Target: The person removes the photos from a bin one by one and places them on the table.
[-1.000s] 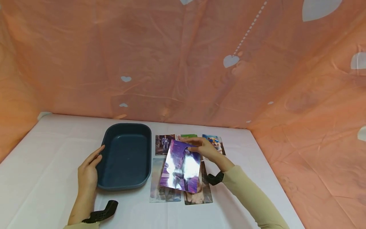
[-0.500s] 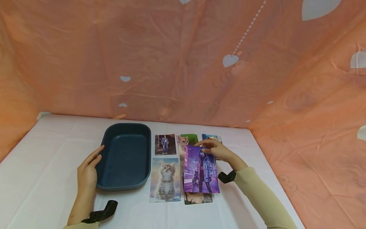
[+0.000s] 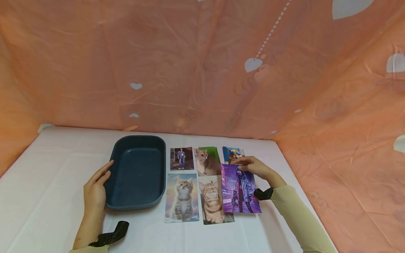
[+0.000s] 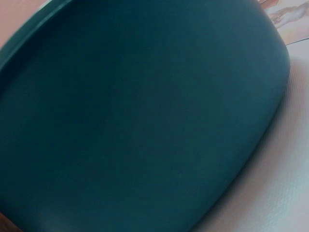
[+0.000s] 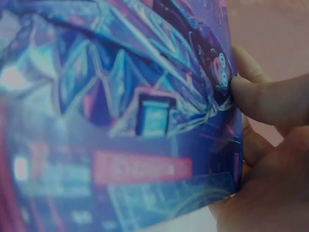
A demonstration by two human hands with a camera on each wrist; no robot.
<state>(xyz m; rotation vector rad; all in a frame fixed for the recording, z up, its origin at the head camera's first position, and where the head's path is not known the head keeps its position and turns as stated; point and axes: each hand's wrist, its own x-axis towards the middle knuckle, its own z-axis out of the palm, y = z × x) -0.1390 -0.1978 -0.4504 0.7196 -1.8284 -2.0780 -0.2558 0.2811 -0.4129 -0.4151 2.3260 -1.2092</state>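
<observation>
My right hand (image 3: 254, 167) pinches the top edge of a glossy purple picture card (image 3: 242, 191) showing a figure in a shiny jacket. In the right wrist view the thumb (image 5: 270, 99) presses on its printed face, with other fingers behind. The card overlaps a tan cat picture (image 3: 212, 202) and partly covers a picture of an animal in sunglasses (image 3: 232, 154). My left hand (image 3: 95, 191) touches the left side of a dark blue tray (image 3: 109, 186), thumb and finger extended at its rim. The tray wall (image 4: 145, 121) fills the left wrist view, where the hand hardly shows.
Between tray and purple card lie a grey kitten picture (image 3: 182, 200), a picture of a standing person (image 3: 181, 159) and a cat picture with green background (image 3: 207, 161). White cloth (image 3: 142, 232) covers the table. An orange curtain with hearts (image 3: 190, 70) hangs behind.
My right hand has carried the purple card rightward, from over the grey kitten picture to the right edge of the layout, uncovering the cat pictures. The left hand stays at the tray.
</observation>
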